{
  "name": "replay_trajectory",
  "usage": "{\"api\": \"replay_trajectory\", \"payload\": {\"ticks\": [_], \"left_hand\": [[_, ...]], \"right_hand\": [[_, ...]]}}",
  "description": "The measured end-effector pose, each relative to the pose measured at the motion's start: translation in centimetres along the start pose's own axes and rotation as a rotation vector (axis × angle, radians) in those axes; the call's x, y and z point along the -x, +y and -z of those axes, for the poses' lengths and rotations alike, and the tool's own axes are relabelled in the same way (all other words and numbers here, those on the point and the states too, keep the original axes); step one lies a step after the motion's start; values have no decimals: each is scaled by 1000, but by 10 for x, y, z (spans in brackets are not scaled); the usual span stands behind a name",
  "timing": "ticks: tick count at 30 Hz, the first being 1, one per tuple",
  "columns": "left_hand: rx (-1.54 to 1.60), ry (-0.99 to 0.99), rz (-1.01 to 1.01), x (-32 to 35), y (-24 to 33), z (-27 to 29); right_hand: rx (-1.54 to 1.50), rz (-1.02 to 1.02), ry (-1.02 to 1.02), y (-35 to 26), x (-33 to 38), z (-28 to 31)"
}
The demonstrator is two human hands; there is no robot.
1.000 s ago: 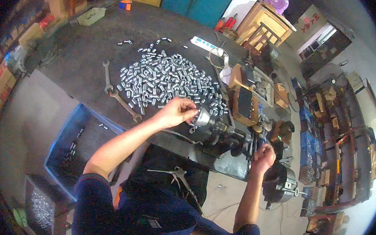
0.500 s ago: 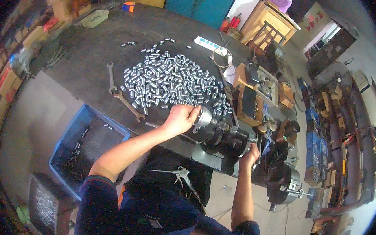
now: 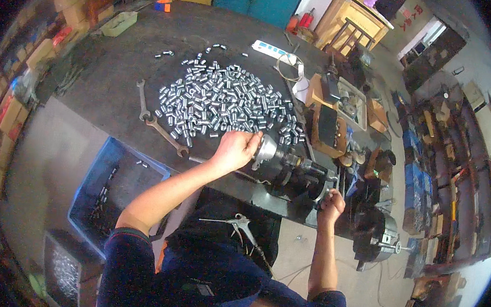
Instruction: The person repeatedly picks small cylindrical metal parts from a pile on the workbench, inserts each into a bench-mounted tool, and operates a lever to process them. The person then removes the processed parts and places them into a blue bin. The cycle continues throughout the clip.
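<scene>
A small dark bench machine point(image 3: 290, 177) with a silver round chuck point(image 3: 267, 150) at its left end stands on the table's near edge. My left hand point(image 3: 237, 151) is closed at the chuck's face, its fingertips pinched there; whatever they hold is hidden. At the machine's other end, my right hand point(image 3: 332, 205) is curled round a handle that shows only in part. Just beyond the left hand lies a large heap of short, shiny metal sleeves point(image 3: 220, 102).
Two open-end wrenches point(image 3: 166, 136) lie left of the heap. A blue bin point(image 3: 84, 193) with a few metal pieces stands below the table's left edge. An air blow gun point(image 3: 240, 225) hangs in front of me. A white power strip point(image 3: 273, 52) and boxes point(image 3: 328, 131) sit farther right.
My right hand has shifted slightly down and to the right, its fingers more curled. My left hand stays at the chuck. The whole view has moved a little.
</scene>
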State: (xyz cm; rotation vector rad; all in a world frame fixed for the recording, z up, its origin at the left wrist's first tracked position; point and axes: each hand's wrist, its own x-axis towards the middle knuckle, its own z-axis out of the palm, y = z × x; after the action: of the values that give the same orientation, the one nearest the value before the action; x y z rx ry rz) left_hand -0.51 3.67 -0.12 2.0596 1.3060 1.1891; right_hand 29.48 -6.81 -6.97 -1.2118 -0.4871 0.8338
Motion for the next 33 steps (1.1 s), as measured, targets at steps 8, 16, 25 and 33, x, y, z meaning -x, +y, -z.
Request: {"api": "replay_trajectory", "payload": {"ticks": [8,16,25,33], "left_hand": [[65,-98,-16,-9,-3,8],[123,-182,58,-6,-16,12],[211,-178,264,-8,-24,29],[-180,-142,529,78,-110,116]], "right_hand": [[15,399,-139,-19,-98,-31],[-162,406,-141,-59,19,-18],[359,263,105,14,-67,-7],[-244,478,-122,-70,-18,-47]]}}
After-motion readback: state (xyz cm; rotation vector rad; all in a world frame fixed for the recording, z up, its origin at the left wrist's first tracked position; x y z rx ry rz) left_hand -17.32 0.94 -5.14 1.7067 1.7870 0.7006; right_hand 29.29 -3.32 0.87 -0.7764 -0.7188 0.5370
